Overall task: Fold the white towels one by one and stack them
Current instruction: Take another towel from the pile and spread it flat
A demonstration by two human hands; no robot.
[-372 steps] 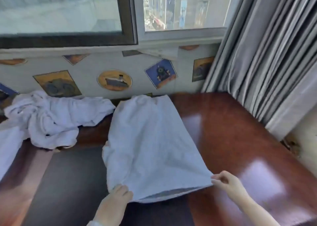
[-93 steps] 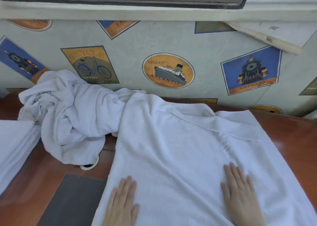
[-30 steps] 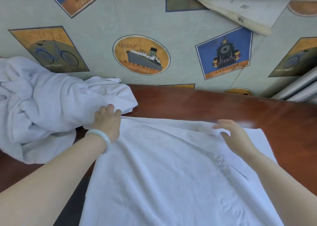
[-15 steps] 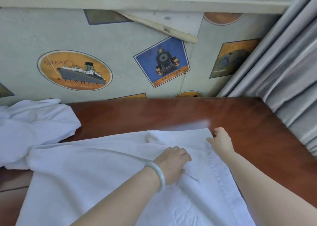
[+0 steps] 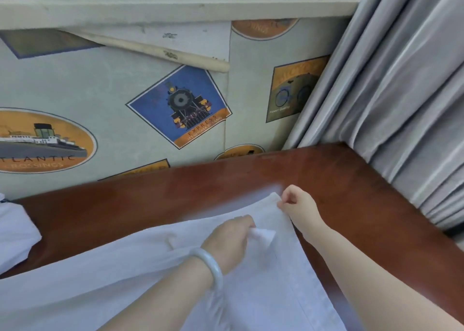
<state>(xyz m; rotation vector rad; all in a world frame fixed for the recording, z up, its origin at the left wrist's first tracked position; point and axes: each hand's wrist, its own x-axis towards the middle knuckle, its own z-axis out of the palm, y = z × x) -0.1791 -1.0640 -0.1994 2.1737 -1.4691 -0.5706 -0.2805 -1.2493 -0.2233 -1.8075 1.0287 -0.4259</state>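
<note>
A corner of the towel [image 5: 276, 285] is pinched by the right hand [image 5: 298, 205]; a fold just beside that pinch is gripped by the left hand [image 5: 229, 242].

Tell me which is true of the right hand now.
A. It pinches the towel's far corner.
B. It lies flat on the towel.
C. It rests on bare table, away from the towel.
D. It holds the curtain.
A: the right hand has its fingers curled, pinching the far right corner of the towel and lifting it a little off the table.
</note>
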